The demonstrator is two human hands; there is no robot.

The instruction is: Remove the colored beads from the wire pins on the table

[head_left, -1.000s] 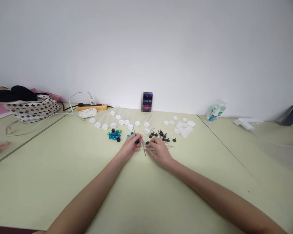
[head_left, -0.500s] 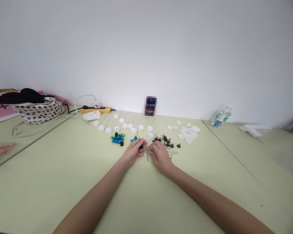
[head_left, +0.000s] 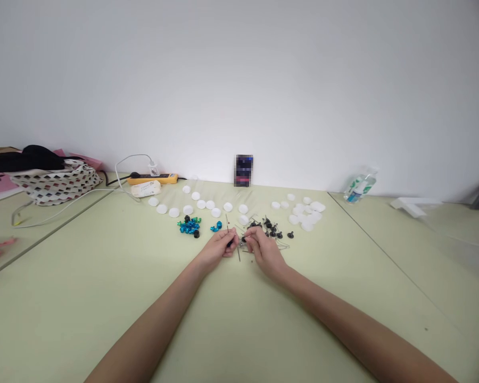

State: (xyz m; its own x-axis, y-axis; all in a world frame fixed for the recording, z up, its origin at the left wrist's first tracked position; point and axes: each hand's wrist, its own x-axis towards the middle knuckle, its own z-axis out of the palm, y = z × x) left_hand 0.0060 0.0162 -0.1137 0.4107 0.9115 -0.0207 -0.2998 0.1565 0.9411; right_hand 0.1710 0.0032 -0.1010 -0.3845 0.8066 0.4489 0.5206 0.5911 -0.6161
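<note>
My left hand [head_left: 219, 248] is closed around a thin metal rod [head_left: 238, 254] that sticks out above and below the fingers. A small dark blue piece [head_left: 230, 243] shows between those same fingers. Close beside it, my right hand [head_left: 266, 252] is pinched at a small black part [head_left: 244, 239], partly hidden by the fingertips. Behind the right hand lie several black disc-shaped parts with stems [head_left: 279, 234] and some thin metal pieces. Two or so blue metallic parts [head_left: 216, 227] rest just beyond my left hand, and a pile of blue and green ones [head_left: 189, 227] sits farther left.
Clear tubes with white caps [head_left: 174, 212] lie behind the hands. More white caps [head_left: 306, 225] are grouped at right. A blurred phone-like screen [head_left: 244, 170] leans on the wall. At left are a yellow power strip [head_left: 170, 178] and a basket [head_left: 58, 186]; a clear bottle [head_left: 360, 189] stands right.
My right fingertips have lifted slightly, and a small black part now shows at them. The left hand keeps its hold on the rod. The whole view has shifted a little.
</note>
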